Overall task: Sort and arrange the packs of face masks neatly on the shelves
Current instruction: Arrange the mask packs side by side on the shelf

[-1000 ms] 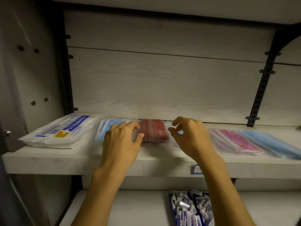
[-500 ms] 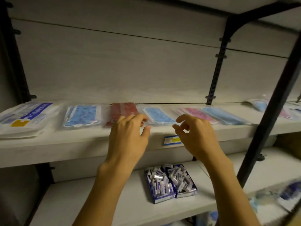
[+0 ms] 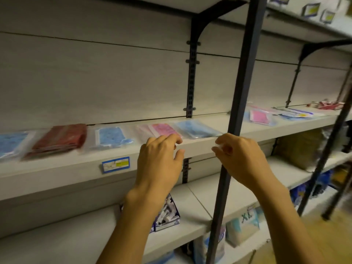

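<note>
At the front edge of the middle shelf (image 3: 62, 169), both hands are raised, palms facing away, forearms coming up from 6 o'clock. Left hand (image 3: 159, 159): fingers loosely curved, tips near the shelf lip just below the pink mask pack (image 3: 163, 129), thumb out toward 3 o'clock; grip is relaxed, holding nothing, and whether the fingertips touch the pack is unclear. Right hand (image 3: 241, 159): fingers curled inward toward 9 o'clock, thumb and index close together with a small gap; no object visible between them, motion blur makes it hard to be sure.

Mask packs lie flat in a row on that shelf: red pack (image 3: 61, 139) at 9 o'clock of the hands, patterned blue pack (image 3: 111, 137) next to it, then the pink one, then light blue pack (image 3: 196, 128) at 12 o'clock of the hands. More packs (image 3: 260, 117) sit further along at 2 o'clock, past the dark upright post (image 3: 238, 103). Price label (image 3: 115, 164) on the shelf edge, at 9 o'clock of the left wrist. Lower shelf holds a blue box (image 3: 167, 216) of small white items, partly behind the left forearm.
</note>
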`<state>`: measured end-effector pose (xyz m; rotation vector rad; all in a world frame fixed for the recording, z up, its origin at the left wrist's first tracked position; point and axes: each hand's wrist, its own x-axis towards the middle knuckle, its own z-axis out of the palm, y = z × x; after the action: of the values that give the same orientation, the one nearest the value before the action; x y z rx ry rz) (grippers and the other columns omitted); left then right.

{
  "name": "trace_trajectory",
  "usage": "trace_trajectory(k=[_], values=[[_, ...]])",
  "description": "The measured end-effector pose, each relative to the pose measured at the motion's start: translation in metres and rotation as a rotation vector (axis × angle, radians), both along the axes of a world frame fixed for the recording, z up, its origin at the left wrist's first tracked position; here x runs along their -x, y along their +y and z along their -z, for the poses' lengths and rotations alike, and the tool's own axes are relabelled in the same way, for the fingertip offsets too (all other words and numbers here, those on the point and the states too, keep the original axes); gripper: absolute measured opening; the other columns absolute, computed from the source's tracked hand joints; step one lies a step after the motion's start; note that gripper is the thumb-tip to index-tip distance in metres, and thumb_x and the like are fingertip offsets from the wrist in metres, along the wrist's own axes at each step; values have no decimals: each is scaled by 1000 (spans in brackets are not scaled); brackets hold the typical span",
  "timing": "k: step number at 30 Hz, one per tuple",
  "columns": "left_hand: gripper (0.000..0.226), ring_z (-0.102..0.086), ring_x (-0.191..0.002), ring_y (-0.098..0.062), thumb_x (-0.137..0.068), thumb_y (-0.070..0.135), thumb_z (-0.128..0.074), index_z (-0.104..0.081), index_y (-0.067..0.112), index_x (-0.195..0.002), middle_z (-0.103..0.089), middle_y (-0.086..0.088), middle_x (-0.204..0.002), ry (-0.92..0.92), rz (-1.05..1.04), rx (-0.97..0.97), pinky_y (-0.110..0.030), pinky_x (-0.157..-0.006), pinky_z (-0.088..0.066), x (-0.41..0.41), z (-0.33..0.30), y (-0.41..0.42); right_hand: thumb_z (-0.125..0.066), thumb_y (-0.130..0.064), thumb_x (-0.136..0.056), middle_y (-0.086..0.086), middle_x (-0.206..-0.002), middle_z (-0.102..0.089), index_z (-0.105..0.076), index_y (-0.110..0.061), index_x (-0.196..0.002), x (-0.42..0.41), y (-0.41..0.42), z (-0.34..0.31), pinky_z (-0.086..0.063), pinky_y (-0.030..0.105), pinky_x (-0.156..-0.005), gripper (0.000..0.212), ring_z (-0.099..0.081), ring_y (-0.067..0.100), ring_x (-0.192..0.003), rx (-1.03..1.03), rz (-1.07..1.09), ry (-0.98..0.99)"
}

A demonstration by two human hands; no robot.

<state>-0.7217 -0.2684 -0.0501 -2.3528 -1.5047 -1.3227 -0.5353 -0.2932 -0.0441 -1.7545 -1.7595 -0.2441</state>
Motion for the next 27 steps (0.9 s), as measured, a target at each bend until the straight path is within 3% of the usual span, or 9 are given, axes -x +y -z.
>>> trace_trajectory(k=[7, 12, 17, 20, 27], values=[[27, -48, -103, -7, -94, 33, -54, -58, 28, -121, -62, 9, -113, 15, 99, 12, -17, -80, -34, -108, 7, -11, -58, -35, -93, 0, -97, -69, -60, -21, -116, -110, -26, 2, -55, 33, -79, 27, -63, 15, -85, -11, 59, 11], [23, -55, -102, -14, -92, 31, -59, -61, 25, -114, -65, 5, -107, 18, 179, 59, -34, -88, -49, -172, 11, -12, -57, -38, -93, -3, -92, -68, -60, -22, -115, -172, -31, 6, -55, 32, -74, 27, -62, 12, -78, 1, 94, 10], [23, -51, -103, -13, -95, 32, -54, -59, 27, -117, -64, 7, -108, 31, 229, 28, -30, -87, -46, -234, 8, -3, -57, -38, -93, -4, -90, -69, -61, -24, -113, -231, -31, 12, -57, 39, -75, 25, -64, 16, -82, -8, 171, 23], [24, -51, -105, -15, -95, 33, -53, -59, 27, -117, -64, 8, -109, 47, 271, 38, -32, -90, -44, -271, 8, 7, -58, -38, -93, -4, -90, -69, -62, -23, -113, -266, -27, 14, -57, 39, -75, 25, -65, 16, -80, -1, 218, 29], [26, -49, -103, -10, -96, 36, -51, -57, 30, -120, -63, 10, -110, 40, 263, 21, -22, -81, -37, -350, 3, 49, -58, -35, -93, -2, -94, -70, -63, -21, -113, -340, 9, 7, -57, 33, -75, 25, -64, 12, -78, -12, 224, 2]])
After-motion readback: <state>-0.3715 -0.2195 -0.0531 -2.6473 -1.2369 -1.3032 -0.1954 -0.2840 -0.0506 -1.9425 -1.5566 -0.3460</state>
